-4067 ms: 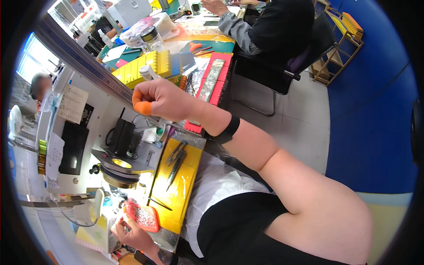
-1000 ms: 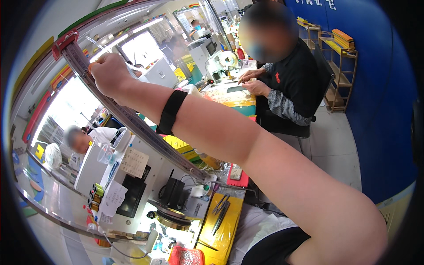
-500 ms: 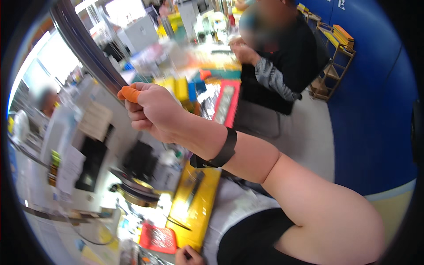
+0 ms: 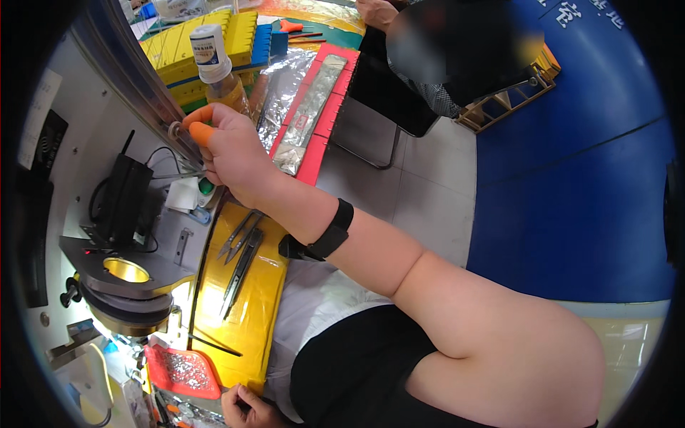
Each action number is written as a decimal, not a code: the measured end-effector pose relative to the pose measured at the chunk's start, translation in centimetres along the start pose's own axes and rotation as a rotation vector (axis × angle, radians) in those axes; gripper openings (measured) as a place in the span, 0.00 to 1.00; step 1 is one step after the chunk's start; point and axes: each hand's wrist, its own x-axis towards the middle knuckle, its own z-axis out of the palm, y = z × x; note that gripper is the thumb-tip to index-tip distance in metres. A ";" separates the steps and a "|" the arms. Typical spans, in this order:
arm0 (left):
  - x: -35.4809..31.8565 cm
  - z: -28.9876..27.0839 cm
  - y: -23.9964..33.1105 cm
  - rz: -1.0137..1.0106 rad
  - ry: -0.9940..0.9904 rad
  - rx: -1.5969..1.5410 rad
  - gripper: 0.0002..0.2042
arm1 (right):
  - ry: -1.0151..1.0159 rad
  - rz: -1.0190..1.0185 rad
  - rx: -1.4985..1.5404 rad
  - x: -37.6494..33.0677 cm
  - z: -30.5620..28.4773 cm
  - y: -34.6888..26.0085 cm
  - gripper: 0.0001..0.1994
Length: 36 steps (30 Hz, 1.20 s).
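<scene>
My right hand (image 4: 232, 150), with orange finger covers on two fingertips, reaches far out to the upper left, its fingers closed. Beside its fingertips a small metal ring (image 4: 174, 130) shows, but what the fingers hold is mostly hidden. The hand is next to an amber-bottomed bottle (image 4: 227, 93) with a white top. My left hand (image 4: 246, 408) rests at the lower edge, fingers curled near a red tray (image 4: 203, 389) of small shiny pieces. Between the hands, a yellow-covered board (image 4: 246, 342) carries thread snips (image 4: 239, 237), a grey utility knife (image 4: 242, 274) and a thin black stick (image 4: 216, 346).
A round magnifier-like device (image 4: 128, 307) stands left of the board. Beyond my right hand lie a red board (image 4: 312, 171) with a silvery strip and slotted yellow racks (image 4: 168, 50). A person (image 4: 457, 43) sits at the far right, near a small wooden rack (image 4: 499, 110) by the blue wall (image 4: 571, 178).
My view has swung, so the bench and its tools now sit further left and look sharper. The right arm stays outstretched, with the hand now beside the bottle.
</scene>
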 end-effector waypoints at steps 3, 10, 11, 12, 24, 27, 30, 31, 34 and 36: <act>0.2 0.1 0.2 -0.031 -0.026 -0.035 0.08 | -0.040 -0.024 -0.095 0.2 -0.2 0.0 0.03; 0.7 0.1 0.3 -0.028 -0.036 -0.031 0.08 | -0.081 -0.015 -0.118 0.3 0.3 0.5 0.03; 0.8 0.1 0.4 -0.034 -0.038 -0.030 0.08 | -0.085 -0.010 -0.121 0.2 0.5 0.5 0.03; 1.0 0.1 0.5 -0.022 -0.043 -0.027 0.08 | -0.089 -0.006 -0.124 0.0 0.6 0.5 0.03; 0.9 0.1 0.2 -0.024 -0.046 -0.016 0.08 | 0.047 -0.066 -0.172 0.3 0.4 0.8 0.04; 1.1 0.2 0.3 -0.004 -0.044 -0.038 0.08 | 0.052 -0.069 -0.199 -0.4 0.8 1.0 0.04; 0.8 0.2 0.3 -0.012 -0.056 -0.031 0.08 | 0.016 -0.076 -0.190 -0.7 1.2 1.3 0.04; 0.7 0.1 0.1 -0.023 -0.059 -0.036 0.08 | 0.016 -0.074 -0.191 -0.7 1.4 1.6 0.04; 0.6 0.1 0.1 -0.030 -0.062 -0.037 0.07 | 0.028 -0.124 -0.194 -1.1 1.9 1.9 0.04; 0.8 0.0 0.0 -0.023 -0.058 -0.024 0.07 | 0.070 -0.148 -0.239 -1.5 2.0 1.6 0.04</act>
